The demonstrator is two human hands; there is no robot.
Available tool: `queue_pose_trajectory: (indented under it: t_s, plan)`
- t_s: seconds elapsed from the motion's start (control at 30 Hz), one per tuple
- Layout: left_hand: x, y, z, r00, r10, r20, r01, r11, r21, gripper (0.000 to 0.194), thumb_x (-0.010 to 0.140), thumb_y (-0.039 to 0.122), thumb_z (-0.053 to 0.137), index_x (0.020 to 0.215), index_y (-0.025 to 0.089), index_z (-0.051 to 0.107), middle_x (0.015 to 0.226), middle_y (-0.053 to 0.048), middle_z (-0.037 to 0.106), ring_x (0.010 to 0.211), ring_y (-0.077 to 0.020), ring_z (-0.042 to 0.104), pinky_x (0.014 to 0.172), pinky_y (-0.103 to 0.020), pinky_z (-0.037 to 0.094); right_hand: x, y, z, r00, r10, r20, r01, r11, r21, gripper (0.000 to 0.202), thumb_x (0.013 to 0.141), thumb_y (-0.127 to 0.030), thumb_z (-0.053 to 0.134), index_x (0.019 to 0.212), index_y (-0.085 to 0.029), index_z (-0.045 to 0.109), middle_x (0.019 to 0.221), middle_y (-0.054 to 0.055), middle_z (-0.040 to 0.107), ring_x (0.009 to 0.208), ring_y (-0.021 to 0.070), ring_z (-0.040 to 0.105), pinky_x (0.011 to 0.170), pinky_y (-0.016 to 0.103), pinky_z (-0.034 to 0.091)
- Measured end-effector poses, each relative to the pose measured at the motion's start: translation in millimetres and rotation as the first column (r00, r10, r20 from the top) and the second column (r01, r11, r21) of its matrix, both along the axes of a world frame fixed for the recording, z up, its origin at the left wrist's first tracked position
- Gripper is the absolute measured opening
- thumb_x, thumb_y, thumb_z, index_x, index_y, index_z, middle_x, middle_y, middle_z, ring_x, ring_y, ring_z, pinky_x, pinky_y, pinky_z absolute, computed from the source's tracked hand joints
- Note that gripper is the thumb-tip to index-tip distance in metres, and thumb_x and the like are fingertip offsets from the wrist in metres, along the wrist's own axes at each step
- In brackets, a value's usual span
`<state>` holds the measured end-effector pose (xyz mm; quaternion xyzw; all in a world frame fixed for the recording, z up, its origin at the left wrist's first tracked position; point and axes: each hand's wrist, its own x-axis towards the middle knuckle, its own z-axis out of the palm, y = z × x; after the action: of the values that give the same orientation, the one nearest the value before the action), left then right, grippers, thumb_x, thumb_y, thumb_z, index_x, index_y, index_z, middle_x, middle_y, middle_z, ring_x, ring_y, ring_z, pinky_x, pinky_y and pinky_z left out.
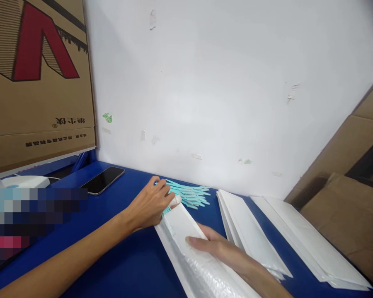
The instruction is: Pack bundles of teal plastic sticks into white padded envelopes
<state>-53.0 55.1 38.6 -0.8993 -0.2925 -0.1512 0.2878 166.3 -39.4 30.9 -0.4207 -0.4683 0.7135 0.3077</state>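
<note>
My left hand (152,203) is closed at the open end of a white padded bag (202,260), its fingers curled over some teal strips and a small white rounded piece (175,201) at the bag's mouth. My right hand (209,244) grips the bag's right side, thumb on top and fingers beneath. The bag slants from the centre down to the bottom edge of the view. Just behind my left hand lies a pile of thin teal strips (194,194) on the blue table (133,265).
Two stacks of white padded bags lie to the right, one nearer (251,231) and one farther (311,240). A phone (105,181) rests at the left. Cardboard boxes stand at the left (49,99) and right (338,219), before a white wall (205,82).
</note>
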Motion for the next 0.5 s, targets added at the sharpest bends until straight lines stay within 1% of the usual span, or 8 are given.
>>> queue_pose_trajectory:
  t_s: [0.03,0.1,0.17,0.2,0.27,0.37,0.43,0.5]
  plan:
    - [0,-1,1.5,0.997,0.071,0.040,-0.071,0.997,-0.011,0.011,0.077,0.015,0.059,0.088,0.015,0.062,0.091,-0.014,0.062,0.090,-0.0318,0.054,0.082,-0.048,0.041,-1,0,-1.4,1.000,-0.005,-0.008,0.005,1.000,0.014,0.066,0.071,-0.046,0.080,0.130,-0.022,0.061,0.103,0.006,0.073,0.092,0.0227,0.069,0.084,0.030,0.047]
    - [0,-1,2.8,0.976,0.189,0.109,-0.183,0.981,-0.063,0.019,0.077,0.024,0.062,0.092,0.013,0.062,0.097,-0.017,0.061,0.089,-0.0328,0.055,0.078,-0.047,0.043,-1,1,-3.9,0.999,-0.017,-0.030,0.018,0.999,0.038,0.066,0.072,-0.047,0.080,0.130,-0.022,0.061,0.101,0.005,0.073,0.090,0.0224,0.069,0.083,0.030,0.047]
    - [0,0,1.8,0.958,0.250,0.143,-0.229,0.962,-0.151,0.019,0.081,0.027,0.058,0.095,0.014,0.061,0.094,-0.015,0.061,0.083,-0.0301,0.056,0.068,-0.041,0.044,-1,2,-6.5,0.998,-0.026,-0.059,0.029,0.998,0.057,0.066,0.072,-0.047,0.079,0.130,-0.021,0.061,0.099,0.005,0.073,0.089,0.0222,0.069,0.082,0.030,0.047]
    - [0,0,0.7,0.955,0.253,0.152,-0.221,0.954,-0.202,0.016,0.084,0.025,0.055,0.095,0.015,0.060,0.091,-0.013,0.061,0.080,-0.0283,0.056,0.064,-0.037,0.043,-1,2,-7.7,0.997,-0.030,-0.071,0.034,0.997,0.064,0.066,0.072,-0.048,0.079,0.130,-0.021,0.061,0.098,0.005,0.073,0.088,0.0222,0.069,0.082,0.030,0.047]
    - [0,2,-2.1,0.959,0.213,0.188,-0.151,0.942,-0.299,0.011,0.089,0.021,0.049,0.092,0.017,0.059,0.086,-0.010,0.061,0.077,-0.0250,0.057,0.060,-0.032,0.041,-1,3,-9.5,0.995,-0.040,-0.087,0.046,0.997,0.063,0.065,0.073,-0.047,0.079,0.130,-0.021,0.061,0.096,0.005,0.073,0.087,0.0224,0.069,0.081,0.030,0.047]
    - [0,4,-5.7,0.949,0.099,0.299,0.035,0.910,-0.413,0.014,0.094,0.017,0.043,0.095,0.019,0.057,0.088,-0.006,0.061,0.079,-0.0209,0.058,0.066,-0.029,0.044,-1,4,-9.6,0.994,-0.078,-0.072,0.081,0.996,0.040,0.062,0.074,-0.046,0.079,0.127,-0.019,0.063,0.096,0.005,0.073,0.087,0.0223,0.069,0.082,0.031,0.047]
    - [-1,5,-7.3,0.938,0.037,0.344,0.137,0.873,-0.468,0.026,0.090,0.006,0.040,0.104,0.020,0.056,0.096,-0.004,0.060,0.082,-0.0185,0.060,0.071,-0.028,0.045,-1,3,-8.5,0.993,-0.104,-0.056,0.106,0.994,0.027,0.062,0.074,-0.048,0.078,0.127,-0.019,0.063,0.096,0.005,0.074,0.087,0.0221,0.069,0.083,0.031,0.047]
    - [-1,5,-7.9,0.939,-0.005,0.344,0.188,0.845,-0.501,0.047,0.080,-0.003,0.038,0.116,0.023,0.053,0.107,-0.004,0.057,0.082,-0.0162,0.060,0.073,-0.026,0.046,-2,3,-7.5,0.992,-0.119,-0.041,0.120,0.992,0.037,0.064,0.074,-0.051,0.077,0.127,-0.019,0.062,0.096,0.005,0.074,0.086,0.0219,0.069,0.083,0.031,0.048]
